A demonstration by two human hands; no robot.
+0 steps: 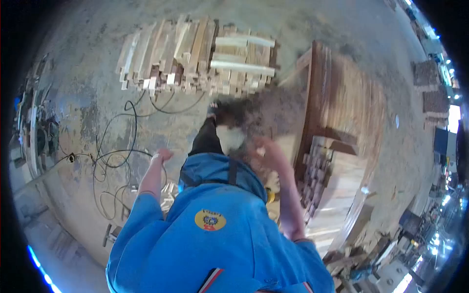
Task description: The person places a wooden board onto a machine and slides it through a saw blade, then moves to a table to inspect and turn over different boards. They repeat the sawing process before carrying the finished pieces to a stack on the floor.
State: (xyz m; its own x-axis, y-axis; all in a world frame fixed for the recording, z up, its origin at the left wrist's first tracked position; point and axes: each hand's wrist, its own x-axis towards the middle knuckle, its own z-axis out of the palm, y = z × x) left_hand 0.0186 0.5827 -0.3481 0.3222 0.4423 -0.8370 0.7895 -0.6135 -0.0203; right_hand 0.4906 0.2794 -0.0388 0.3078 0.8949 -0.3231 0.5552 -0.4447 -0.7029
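My left hand [165, 154] hangs out to the side, above the floor near a tangle of black hose. Its fingers look loosely bent, with nothing visible in them. My right hand [265, 152] is raised in front of my right hip, somewhat smeared by motion. Its fingers are apart and I see nothing held. Nearest to it on the right is a large stack of boards [349, 107] with a dark brown plank [315, 93] along its near side. One leg in dark trousers [207, 139] is stretched forward on the floor.
Ahead on the floor lie bundles of wooden slats [171, 49] with two pale strips [242, 65] across one bundle. Black hose [134, 127] loops over the concrete at left. More timber [36, 117] lines the far left; machines and clutter [391, 273] stand at lower right.
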